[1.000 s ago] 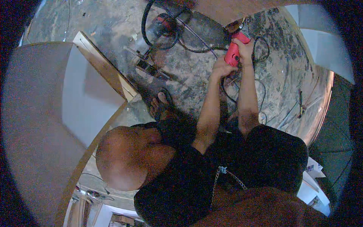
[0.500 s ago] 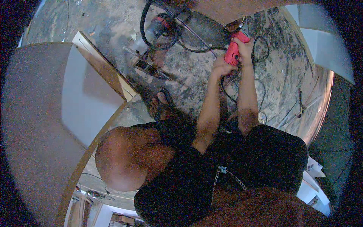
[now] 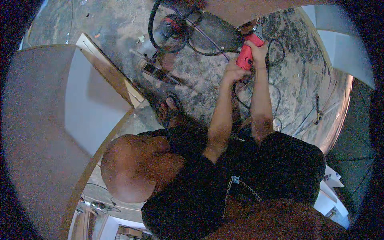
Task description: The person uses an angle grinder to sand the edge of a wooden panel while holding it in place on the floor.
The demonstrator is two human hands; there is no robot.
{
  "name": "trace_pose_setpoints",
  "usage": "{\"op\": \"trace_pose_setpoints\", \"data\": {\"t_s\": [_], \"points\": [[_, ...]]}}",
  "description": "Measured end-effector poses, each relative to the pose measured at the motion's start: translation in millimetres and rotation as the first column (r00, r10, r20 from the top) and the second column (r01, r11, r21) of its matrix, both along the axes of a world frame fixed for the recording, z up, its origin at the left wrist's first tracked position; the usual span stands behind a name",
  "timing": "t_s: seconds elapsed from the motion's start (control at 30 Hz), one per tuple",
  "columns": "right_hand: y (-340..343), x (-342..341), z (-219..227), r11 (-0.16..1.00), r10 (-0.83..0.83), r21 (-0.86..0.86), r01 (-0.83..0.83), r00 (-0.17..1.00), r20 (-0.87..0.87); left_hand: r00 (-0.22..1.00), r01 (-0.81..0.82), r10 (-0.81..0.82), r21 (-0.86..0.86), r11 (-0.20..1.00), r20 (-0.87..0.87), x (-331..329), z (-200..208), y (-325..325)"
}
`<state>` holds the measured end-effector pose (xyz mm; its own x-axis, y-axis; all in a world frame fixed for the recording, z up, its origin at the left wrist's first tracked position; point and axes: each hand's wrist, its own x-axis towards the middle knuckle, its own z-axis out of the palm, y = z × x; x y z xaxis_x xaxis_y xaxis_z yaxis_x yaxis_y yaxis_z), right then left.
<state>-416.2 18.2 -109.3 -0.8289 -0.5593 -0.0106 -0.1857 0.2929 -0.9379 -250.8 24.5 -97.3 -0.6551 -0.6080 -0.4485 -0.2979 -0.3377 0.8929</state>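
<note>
A red corded power tool is held out over the dusty floor at the upper right, tilted, its metal front end beside the edge of a brown panel. My left hand is closed around its rear end. Further forward, my right hand wraps its front part. From its rear a black cord runs down to the floor. Exactly which kind of tool it is stays unclear, as the working tip is small and dark.
Left of my hands, a grey power tool with a metal base lies on the floor among a thick black hose and cables. A wooden strip edges a large panel on the left. Thin rods lie at right.
Both hands keep their grip on the red tool, which has shifted very slightly. All else is as before.
</note>
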Motion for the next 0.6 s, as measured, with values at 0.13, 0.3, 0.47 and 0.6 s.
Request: {"op": "trace_pose_setpoints", "data": {"t_s": [0.13,0.3,0.47,0.6], "points": [[2,20,14,0.998,0.015,-0.056,-0.01,0.996,0.091,0.999,0.029,-0.03,0.037,0.999,0.039,6,-4,1],[-7,35,46,0.998,0.015,0.065,-0.017,0.999,0.037,0.995,-0.081,0.081,0.005,0.997,-0.066,3,-17,6],[-3,35,46,0.998,-0.02,0.068,0.016,0.998,0.061,0.999,-0.036,0.036,0.014,0.999,0.0,2,-8,6],[-6,42,47,1.0,0.001,0.025,-0.004,0.991,0.133,0.998,-0.058,0.058,-0.003,0.998,-0.035,6,-13,5]]}}
